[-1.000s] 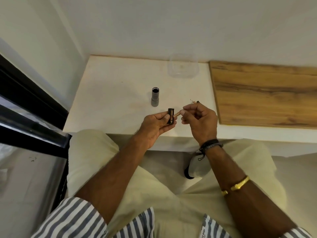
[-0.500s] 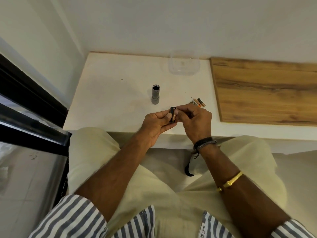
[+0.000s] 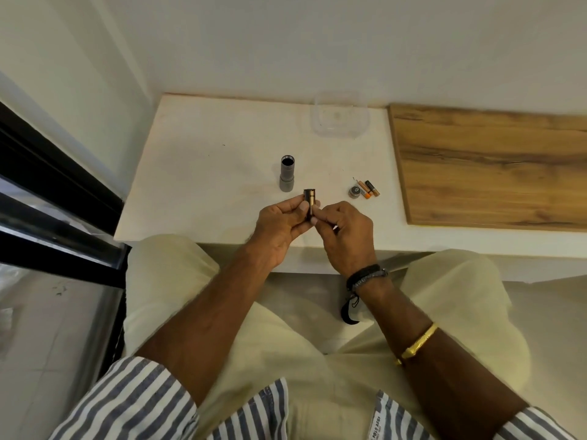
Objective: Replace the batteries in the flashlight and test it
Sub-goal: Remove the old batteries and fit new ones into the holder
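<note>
**Battery holder** (image 3: 308, 203): a short dark cylinder, copper-coloured along its right side, is being held upright over the near part of the white table (image 3: 206, 147).

The left hand (image 3: 279, 223) is wrapping its grip around the holder's left side and lower half, with the thumb lying across the front and the fingers curling in behind. The right hand (image 3: 346, 236) is meeting it from the right. Its grip is closing on the holder's lower right edge with thumb and forefinger, and the remaining fingers are curling into the palm. Whether those fingertips are also pressing on a cell inside cannot be told.

Just beyond the holder and slightly to the left, the grey flashlight body (image 3: 287, 177) is standing on end on the table, its open dark mouth facing up, apart from both hands. To the right of the hands, two loose batteries (image 3: 368, 188) with orange ends are lying side by side, touching or nearly touching a small round end cap (image 3: 354, 192).

At the table's far edge a clear container (image 3: 340, 117) is sitting against the wall. A wooden board (image 3: 492, 166) is covering the surface to the right.

The right wrist is wearing a black wristband (image 3: 365, 276) and the right forearm a gold bangle (image 3: 419, 342). Striped sleeves (image 3: 127, 401) and pale trousers (image 3: 165, 281) are filling the foreground.
</note>
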